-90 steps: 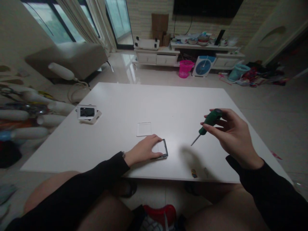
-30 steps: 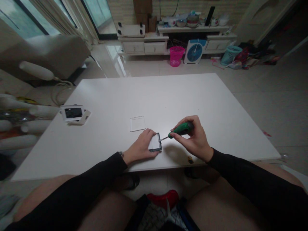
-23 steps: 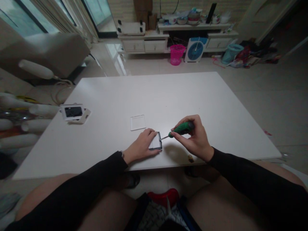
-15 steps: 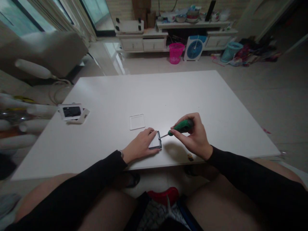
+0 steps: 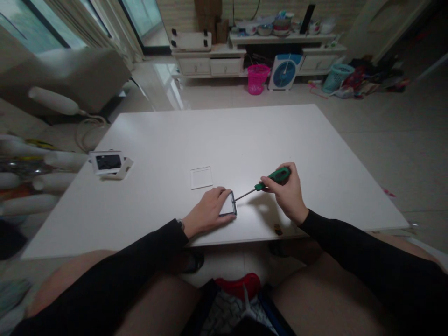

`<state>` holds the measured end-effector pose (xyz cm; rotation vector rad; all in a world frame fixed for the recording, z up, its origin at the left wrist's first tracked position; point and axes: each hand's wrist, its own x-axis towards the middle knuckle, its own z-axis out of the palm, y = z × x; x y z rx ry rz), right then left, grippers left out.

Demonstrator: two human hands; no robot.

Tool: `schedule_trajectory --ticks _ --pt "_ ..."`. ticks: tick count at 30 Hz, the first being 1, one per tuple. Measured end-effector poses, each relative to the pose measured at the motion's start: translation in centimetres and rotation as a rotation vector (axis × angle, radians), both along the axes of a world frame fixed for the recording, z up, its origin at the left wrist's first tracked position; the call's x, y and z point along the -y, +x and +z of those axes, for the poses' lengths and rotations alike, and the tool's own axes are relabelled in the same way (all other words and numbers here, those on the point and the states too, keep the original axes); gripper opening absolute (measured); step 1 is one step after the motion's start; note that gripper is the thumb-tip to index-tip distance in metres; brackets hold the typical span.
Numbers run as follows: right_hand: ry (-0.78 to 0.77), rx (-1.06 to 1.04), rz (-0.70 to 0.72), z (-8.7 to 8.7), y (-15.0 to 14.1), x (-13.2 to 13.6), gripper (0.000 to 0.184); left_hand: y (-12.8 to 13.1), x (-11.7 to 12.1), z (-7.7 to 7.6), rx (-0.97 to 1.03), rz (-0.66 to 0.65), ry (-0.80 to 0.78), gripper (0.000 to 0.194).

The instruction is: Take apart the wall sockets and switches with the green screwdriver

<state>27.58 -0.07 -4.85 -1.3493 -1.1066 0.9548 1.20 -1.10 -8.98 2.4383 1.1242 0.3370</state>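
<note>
Close to the table's near edge, my left hand [image 5: 211,211] grips a small flat rectangular case [image 5: 227,205] with a white face and dark rim, thumb and fingers on its opposite sides. My right hand [image 5: 289,193] holds a screwdriver [image 5: 278,176] by its green handle. Its thin shaft points left and down, and the tip meets the right edge of the case. Beyond my left hand lies a clear rectangular frame [image 5: 201,178], flat on the table. A small yellow and dark figure [image 5: 277,229] rests below my right hand.
White boxes, one with a dark panel [image 5: 108,162], lie at the left of the white table [image 5: 168,140]. Past the table are a pink basket [image 5: 257,79], a blue fan [image 5: 283,72] and a low cabinet [image 5: 196,65]. White rolls [image 5: 66,160] crowd the left side.
My right hand has shifted back to the right along the screwdriver, and more of the shaft shows. The tip stays at the case edge. My left hand keeps its hold; the view has shifted slightly.
</note>
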Motion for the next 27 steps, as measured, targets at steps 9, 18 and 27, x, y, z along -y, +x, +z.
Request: schedule_trajectory --ticks 9,18,27 --pt "-0.071 -0.080 -0.099 -1.4 0.3 0.8 0.059 0.0 0.0 -0.3 -0.024 -0.006 0.014 0.067" --pt "0.324 0.351 0.068 2.8 -2.8 1.6 0.043 0.2 0.2 -0.3 -0.072 -0.016 0.066 0.068" --pt "-0.042 -0.159 -0.145 -2.4 0.1 0.8 0.059 0.2 0.1 -0.7 -0.106 -0.022 0.095 0.067"
